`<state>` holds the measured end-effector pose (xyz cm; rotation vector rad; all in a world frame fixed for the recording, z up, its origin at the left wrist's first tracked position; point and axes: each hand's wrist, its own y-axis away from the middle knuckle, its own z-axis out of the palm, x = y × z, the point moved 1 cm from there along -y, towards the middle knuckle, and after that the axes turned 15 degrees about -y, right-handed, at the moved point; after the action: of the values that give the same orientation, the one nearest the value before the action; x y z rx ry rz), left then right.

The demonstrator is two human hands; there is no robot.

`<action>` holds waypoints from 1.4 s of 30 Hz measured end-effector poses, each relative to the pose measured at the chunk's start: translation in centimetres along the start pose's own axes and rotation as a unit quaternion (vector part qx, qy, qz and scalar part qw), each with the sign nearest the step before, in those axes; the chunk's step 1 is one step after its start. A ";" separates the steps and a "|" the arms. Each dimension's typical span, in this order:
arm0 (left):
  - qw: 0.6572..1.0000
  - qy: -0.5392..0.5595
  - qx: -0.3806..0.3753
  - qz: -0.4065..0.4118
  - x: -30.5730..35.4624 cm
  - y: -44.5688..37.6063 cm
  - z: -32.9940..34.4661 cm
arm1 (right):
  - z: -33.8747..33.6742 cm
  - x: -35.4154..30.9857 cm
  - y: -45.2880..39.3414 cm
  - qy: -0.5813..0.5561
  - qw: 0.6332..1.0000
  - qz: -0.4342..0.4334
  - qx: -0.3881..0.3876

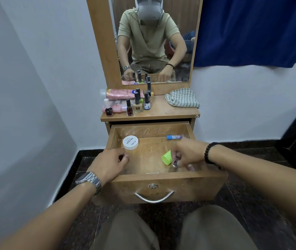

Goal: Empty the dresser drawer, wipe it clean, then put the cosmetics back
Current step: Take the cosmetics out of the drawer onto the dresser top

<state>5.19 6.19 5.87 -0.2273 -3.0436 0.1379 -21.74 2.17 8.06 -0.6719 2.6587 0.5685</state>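
Head view: pulled-out wooden drawer [161,175] at centre, scuffed pale floor inside, curved metal handle [154,197] and round lock [153,186] on its near face. Inside: white round jar [130,142] at far left, blue tube [174,137] lying at far right, lime-green cap [167,157] tipped on its side near right. Right hand [188,154], beaded bracelet at the wrist, reaching in just beside the green cap, fingers curled round a small dark blurred object, too smeared to name. Left hand [110,164], metal watch on the wrist, loosely curled over the near-left corner, gripping nothing visible. Above, on the dresser top [163,112]: nail polish bottles [138,103] clustered at left with pink tubes [120,93] lying behind, checked cloth [182,98] crumpled at right. Behind, mirror [154,40] in a wooden frame. White walls either side, blue curtain [252,29] far right, dark speckled stone floor [82,177] below.
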 end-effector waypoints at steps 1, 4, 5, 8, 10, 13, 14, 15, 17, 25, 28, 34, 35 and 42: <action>1.000 0.001 -0.001 0.000 0.0 0.0 0.0 | -0.9 -0.1 0.0 -0.018 0.999 -0.008 0.033; 1.000 0.000 -0.004 0.001 -0.1 0.0 0.2 | -3.9 -0.5 -0.2 -0.146 0.979 -0.028 0.141; 1.000 -0.002 -0.004 0.002 -0.1 0.0 0.2 | -4.8 -0.6 -0.5 -0.202 0.963 -0.027 0.175; 1.000 -0.004 -0.006 0.000 -0.1 -0.1 0.2 | -6.8 -1.2 -1.4 -0.383 0.899 -0.018 0.212; 1.000 -0.007 -0.005 0.000 -0.1 -0.1 0.2 | -7.4 -1.8 -2.0 -0.501 0.842 -0.013 0.202; 1.000 -0.008 -0.005 -0.001 -0.1 -0.1 0.1 | -7.8 -2.3 -3.0 -0.570 0.794 -0.007 0.212; 1.000 -0.008 -0.004 -0.001 -0.2 -0.1 0.2 | -7.8 -2.4 -3.5 -0.576 0.787 -0.007 0.221; 1.000 -0.008 -0.005 -0.001 -0.2 -0.1 0.3 | -7.8 -2.4 -4.0 -0.576 0.783 -0.006 0.233; 1.000 -0.007 -0.005 0.000 -0.2 -0.2 0.4 | -7.9 -2.3 -5.2 -0.564 0.780 0.003 0.271; 1.000 0.003 0.003 0.003 -0.4 -0.3 0.8 | -8.4 -3.6 -8.9 -0.288 0.866 -0.014 0.408; 1.000 0.010 0.004 0.007 -0.5 -0.5 1.0 | -8.4 -4.6 -10.3 -0.249 0.876 -0.022 0.413; 1.000 0.017 0.009 0.010 -0.6 -0.5 1.2 | -7.5 -5.1 -12.3 -0.231 0.883 -0.014 0.408; 1.000 0.017 0.011 0.010 -0.6 -0.5 1.2 | -7.3 -5.2 -12.5 -0.233 0.883 -0.018 0.408; 1.000 0.018 0.012 0.011 -0.6 -0.5 1.1 | -6.5 -5.5 -13.1 -0.234 0.883 -0.035 0.405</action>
<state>5.58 5.56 4.81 -0.2598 -3.0020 0.1698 -11.95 -9.31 12.05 -0.3090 2.1041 -0.3751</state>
